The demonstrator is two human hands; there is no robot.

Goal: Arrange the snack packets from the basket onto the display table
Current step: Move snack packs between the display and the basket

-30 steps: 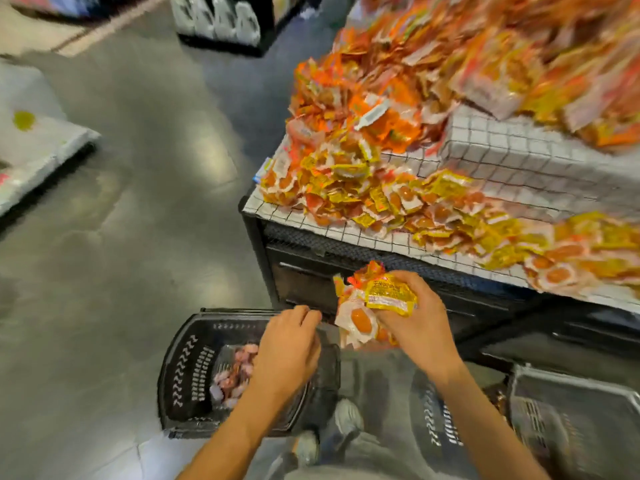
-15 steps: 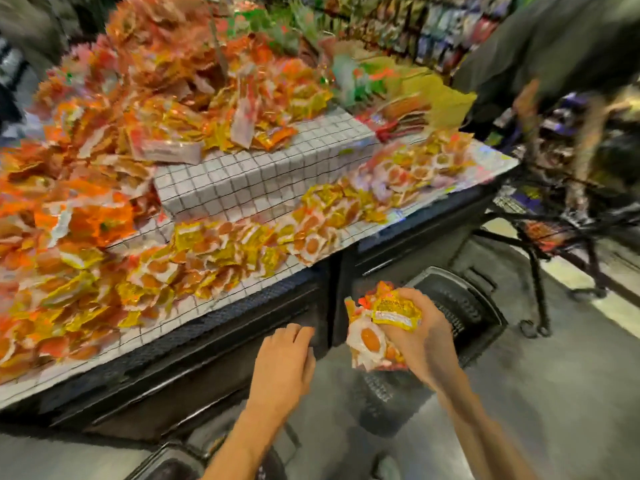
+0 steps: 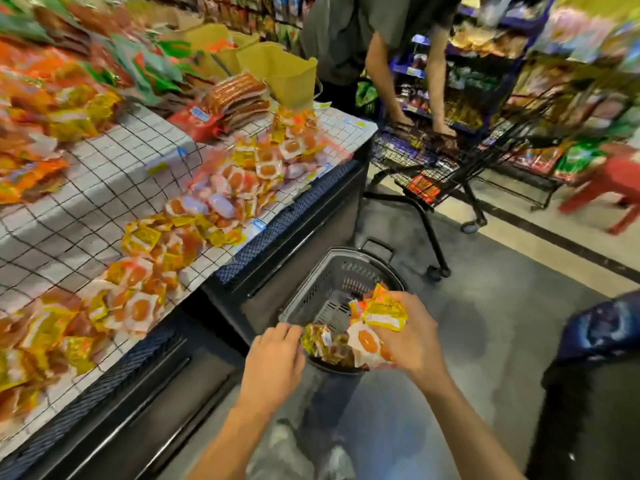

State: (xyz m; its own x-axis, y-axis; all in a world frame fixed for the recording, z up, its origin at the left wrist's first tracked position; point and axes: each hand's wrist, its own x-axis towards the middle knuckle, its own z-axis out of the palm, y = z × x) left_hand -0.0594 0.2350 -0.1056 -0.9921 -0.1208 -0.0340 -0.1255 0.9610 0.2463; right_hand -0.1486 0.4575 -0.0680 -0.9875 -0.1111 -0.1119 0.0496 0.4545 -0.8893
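My right hand [image 3: 412,336] grips a bunch of yellow, orange and white snack packets [image 3: 375,322] above the dark grey basket [image 3: 349,268] on the floor. More packets [image 3: 323,342] lie at the basket's near end. My left hand [image 3: 275,362] hovers beside them with relaxed fingers, its fingertips at their edge and nothing in its grip. The display table [image 3: 114,188], covered in a white grid cloth, stands to the left. Rows of the same packets [image 3: 145,271] lie along its front edge.
A person [image 3: 374,39] bends over a black shopping cart [image 3: 440,161] beyond the table's far corner. Yellow boxes [image 3: 277,69] and red packs [image 3: 235,102] sit on the table's back. A red stool [image 3: 609,181] stands at right, a dark bin [image 3: 595,393] at near right.
The view has swung right and down to the basket. My right hand, still holding its bunch, dropped over the basket. My left hand moved forward to the packets inside.
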